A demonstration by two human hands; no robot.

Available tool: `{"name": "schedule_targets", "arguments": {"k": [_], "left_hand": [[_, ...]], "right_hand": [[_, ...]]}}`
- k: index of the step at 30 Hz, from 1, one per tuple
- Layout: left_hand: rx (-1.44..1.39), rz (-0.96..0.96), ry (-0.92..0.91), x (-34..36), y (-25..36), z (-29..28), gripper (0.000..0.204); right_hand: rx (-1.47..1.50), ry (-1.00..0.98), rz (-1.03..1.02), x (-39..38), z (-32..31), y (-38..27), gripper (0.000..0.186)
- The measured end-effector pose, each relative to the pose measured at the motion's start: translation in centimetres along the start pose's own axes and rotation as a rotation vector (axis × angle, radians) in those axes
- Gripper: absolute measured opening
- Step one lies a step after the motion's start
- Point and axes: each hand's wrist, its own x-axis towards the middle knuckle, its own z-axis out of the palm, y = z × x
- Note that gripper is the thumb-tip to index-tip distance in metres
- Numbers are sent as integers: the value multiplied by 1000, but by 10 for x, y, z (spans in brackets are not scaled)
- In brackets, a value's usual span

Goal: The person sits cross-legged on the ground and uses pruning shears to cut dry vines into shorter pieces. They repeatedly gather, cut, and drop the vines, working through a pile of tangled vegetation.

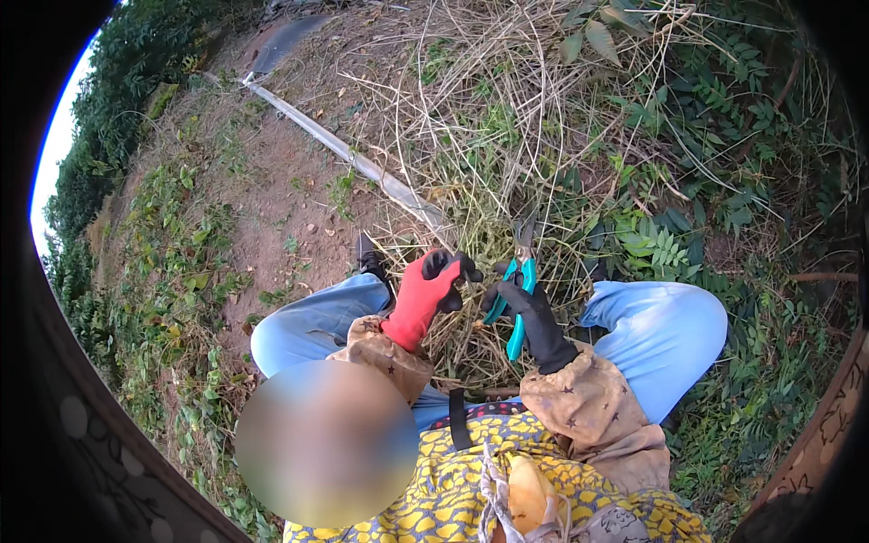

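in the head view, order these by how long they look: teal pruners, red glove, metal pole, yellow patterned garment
1. Yellow patterned garment, partly enlarged by nearness to the camera
2. Metal pole
3. Teal pruners and red glove: too alike in length to rank

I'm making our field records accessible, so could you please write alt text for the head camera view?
A person's black-gloved right hand holds teal-handled pruning shears above dry stems, beside the red-and-black-gloved left hand. Blue trousers flank both hands; beyond, a long-handled tool lies on bare soil.
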Motion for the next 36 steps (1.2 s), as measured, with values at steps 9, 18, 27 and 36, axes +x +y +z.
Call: {"name": "schedule_targets", "arguments": {"k": [9, 18, 27, 36], "left_hand": [[-106, -169, 64, -74, -7, -23, 26], [-14, -89, 90, -95, -33, -25, 16], [544, -17, -34, -140, -18, -11, 26], [1103, 216, -147, -144, -27, -32, 26]], "right_hand": [[-702, -333, 186, -31, 39, -23, 57], [-830, -272, 190, -42, 54, -17, 46], [-721, -126, 79, -30, 36, -2, 47], [-719, -245, 54, -26, 30, -23, 60]]}}
